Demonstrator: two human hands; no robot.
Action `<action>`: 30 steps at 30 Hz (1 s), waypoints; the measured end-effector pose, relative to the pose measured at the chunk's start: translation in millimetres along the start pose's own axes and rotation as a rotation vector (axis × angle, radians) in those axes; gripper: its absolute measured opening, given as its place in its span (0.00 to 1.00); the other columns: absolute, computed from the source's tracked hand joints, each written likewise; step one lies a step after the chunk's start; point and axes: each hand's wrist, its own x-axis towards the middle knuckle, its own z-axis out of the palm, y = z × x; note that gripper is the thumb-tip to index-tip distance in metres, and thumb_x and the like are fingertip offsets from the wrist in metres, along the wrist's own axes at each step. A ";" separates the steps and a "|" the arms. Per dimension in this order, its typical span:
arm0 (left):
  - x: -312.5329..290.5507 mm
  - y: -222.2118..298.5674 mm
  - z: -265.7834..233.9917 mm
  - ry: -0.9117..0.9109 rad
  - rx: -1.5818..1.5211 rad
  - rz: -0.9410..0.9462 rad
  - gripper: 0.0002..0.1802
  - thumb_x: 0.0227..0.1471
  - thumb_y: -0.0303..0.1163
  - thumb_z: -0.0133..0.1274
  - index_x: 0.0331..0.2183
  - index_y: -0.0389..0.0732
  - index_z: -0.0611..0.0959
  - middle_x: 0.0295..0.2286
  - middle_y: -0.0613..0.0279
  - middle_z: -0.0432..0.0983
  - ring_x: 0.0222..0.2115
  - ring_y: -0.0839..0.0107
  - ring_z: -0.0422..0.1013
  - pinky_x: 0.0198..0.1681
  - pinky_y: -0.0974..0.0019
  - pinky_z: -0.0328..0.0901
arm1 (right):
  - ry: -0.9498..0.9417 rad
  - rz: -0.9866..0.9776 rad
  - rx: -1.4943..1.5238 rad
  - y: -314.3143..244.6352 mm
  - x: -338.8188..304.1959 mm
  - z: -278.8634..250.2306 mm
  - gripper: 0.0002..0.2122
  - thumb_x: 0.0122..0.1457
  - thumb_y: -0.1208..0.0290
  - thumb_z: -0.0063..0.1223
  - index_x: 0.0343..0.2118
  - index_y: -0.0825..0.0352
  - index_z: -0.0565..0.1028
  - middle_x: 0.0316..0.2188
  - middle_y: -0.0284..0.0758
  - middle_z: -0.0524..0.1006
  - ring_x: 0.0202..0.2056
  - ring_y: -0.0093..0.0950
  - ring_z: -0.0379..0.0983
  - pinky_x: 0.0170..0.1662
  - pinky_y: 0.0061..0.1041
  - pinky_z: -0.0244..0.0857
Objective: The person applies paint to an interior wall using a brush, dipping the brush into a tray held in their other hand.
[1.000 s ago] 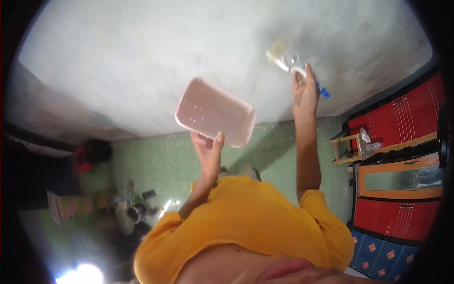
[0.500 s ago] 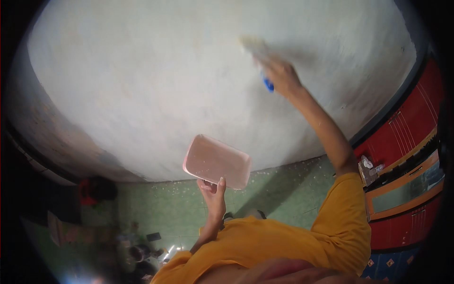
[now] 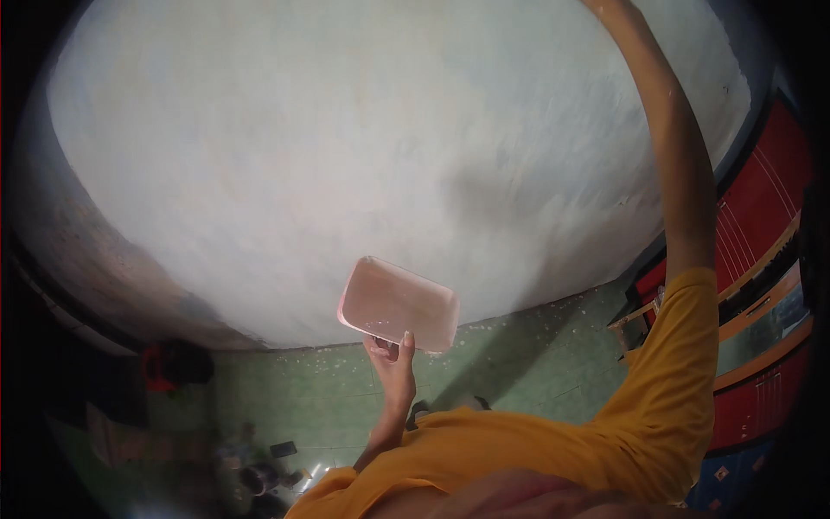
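Observation:
My left hand (image 3: 395, 363) grips a pink rectangular plastic tub (image 3: 402, 303) by its near edge, with the thumb over the rim and the fingers underneath. The tub is tilted toward me, and pale specks mark its inside near the thumb. In front of it rises a whitish, patchily coated wall (image 3: 311, 156). My right forearm (image 3: 679, 164) reaches up along the wall's right part. The top edge of the picture cuts it off around the wrist, so the right hand and whatever it holds are hidden.
White spatters dot the green tiled floor (image 3: 536, 355) along the wall's foot. On the right stands a red cabinet (image 3: 752, 208) with wood-coloured trim. A dark and red object (image 3: 177, 365) lies at the lower left, with several small items (image 3: 259, 476) nearer me.
My right hand, which held a blue-handled brush against the wall, has moved up and right out of the picture. The tub stays in my left hand, slightly lower in the picture.

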 end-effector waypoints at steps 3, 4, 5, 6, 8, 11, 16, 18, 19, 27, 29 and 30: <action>-4.1 6.0 1.5 0.006 -0.054 -0.029 0.36 0.51 0.31 0.58 0.55 0.38 0.55 0.50 0.56 0.59 0.52 0.66 0.59 0.53 0.61 0.59 | 0.053 0.074 -0.195 -6.0 -14.2 13.4 0.11 0.54 0.71 0.53 0.39 0.68 0.78 0.36 0.43 0.79 0.38 0.36 0.77 0.40 0.31 0.69; -4.6 6.9 0.8 0.033 -0.093 -0.047 0.36 0.50 0.27 0.58 0.54 0.37 0.55 0.50 0.55 0.58 0.53 0.66 0.56 0.56 0.62 0.53 | 0.044 0.105 -0.296 -0.2 -34.5 43.1 0.11 0.54 0.71 0.53 0.38 0.67 0.78 0.35 0.44 0.79 0.38 0.36 0.78 0.39 0.31 0.69; -3.8 5.5 0.9 0.019 -0.099 -0.043 0.36 0.50 0.27 0.58 0.54 0.37 0.55 0.50 0.55 0.58 0.53 0.66 0.56 0.56 0.62 0.53 | -0.014 -0.088 -0.341 18.4 -68.5 62.7 0.10 0.53 0.68 0.55 0.35 0.67 0.76 0.29 0.43 0.77 0.31 0.38 0.74 0.35 0.34 0.67; -4.4 3.7 -1.4 0.008 -0.109 -0.042 0.37 0.50 0.27 0.58 0.55 0.37 0.54 0.50 0.55 0.58 0.53 0.66 0.56 0.56 0.62 0.53 | -0.074 -0.181 -0.367 7.8 -103.0 83.8 0.12 0.51 0.71 0.52 0.40 0.66 0.75 0.37 0.44 0.76 0.40 0.44 0.72 0.40 0.39 0.66; -1.2 5.7 0.5 -0.016 -0.120 -0.040 0.39 0.50 0.27 0.58 0.56 0.37 0.53 0.50 0.55 0.58 0.53 0.66 0.56 0.56 0.62 0.53 | -0.105 -0.234 -0.289 -33.0 -168.2 112.7 0.18 0.51 0.77 0.49 0.47 0.64 0.73 0.46 0.41 0.74 0.46 0.38 0.71 0.47 0.36 0.68; -3.9 13.2 3.3 0.004 -0.084 -0.052 0.38 0.50 0.27 0.58 0.56 0.36 0.53 0.50 0.55 0.59 0.53 0.67 0.56 0.56 0.61 0.54 | -0.365 -0.223 -0.024 -90.4 -218.8 127.8 0.19 0.52 0.76 0.52 0.49 0.62 0.73 0.43 0.39 0.76 0.43 0.36 0.73 0.48 0.31 0.69; -3.8 20.5 5.7 -0.006 -0.067 -0.066 0.39 0.50 0.27 0.58 0.56 0.36 0.52 0.50 0.55 0.58 0.52 0.67 0.57 0.54 0.63 0.56 | -0.542 -0.030 0.174 -52.1 -154.5 80.1 0.20 0.51 0.71 0.55 0.50 0.51 0.74 0.32 0.40 0.78 0.32 0.35 0.75 0.38 0.32 0.68; -5.1 15.1 1.8 0.009 -0.020 -0.025 0.37 0.51 0.30 0.58 0.55 0.38 0.54 0.49 0.56 0.59 0.51 0.68 0.59 0.51 0.62 0.61 | -0.381 0.300 0.335 -28.2 -89.4 55.2 0.10 0.48 0.67 0.62 0.31 0.64 0.77 0.22 0.39 0.74 0.24 0.28 0.70 0.29 0.30 0.65; -4.0 11.9 0.9 0.019 0.027 0.010 0.35 0.52 0.33 0.58 0.54 0.40 0.56 0.49 0.58 0.60 0.49 0.69 0.62 0.47 0.62 0.66 | -0.452 0.278 0.025 -5.4 -52.4 42.6 0.10 0.50 0.66 0.62 0.33 0.65 0.77 0.23 0.38 0.75 0.25 0.24 0.69 0.29 0.27 0.66; -6.5 15.3 8.6 0.039 -0.071 -0.059 0.38 0.51 0.25 0.56 0.57 0.36 0.52 0.51 0.54 0.57 0.53 0.67 0.57 0.54 0.63 0.57 | 0.089 -0.086 -0.334 43.5 -34.3 37.5 0.12 0.53 0.66 0.56 0.38 0.65 0.76 0.32 0.43 0.77 0.34 0.40 0.74 0.38 0.35 0.67; -5.3 18.2 6.6 0.074 -0.071 -0.037 0.39 0.51 0.25 0.56 0.57 0.36 0.51 0.51 0.54 0.57 0.53 0.67 0.57 0.53 0.63 0.57 | -0.206 -0.111 -0.394 -7.2 -85.5 79.8 0.17 0.50 0.74 0.50 0.45 0.64 0.74 0.42 0.43 0.75 0.44 0.41 0.71 0.45 0.39 0.67; -6.1 24.4 12.3 0.068 -0.073 -0.033 0.39 0.51 0.25 0.57 0.57 0.35 0.51 0.51 0.54 0.58 0.52 0.67 0.58 0.53 0.63 0.58 | -0.231 -0.109 -0.231 -24.4 -116.7 89.7 0.18 0.48 0.76 0.48 0.46 0.64 0.74 0.42 0.42 0.75 0.44 0.41 0.72 0.46 0.38 0.67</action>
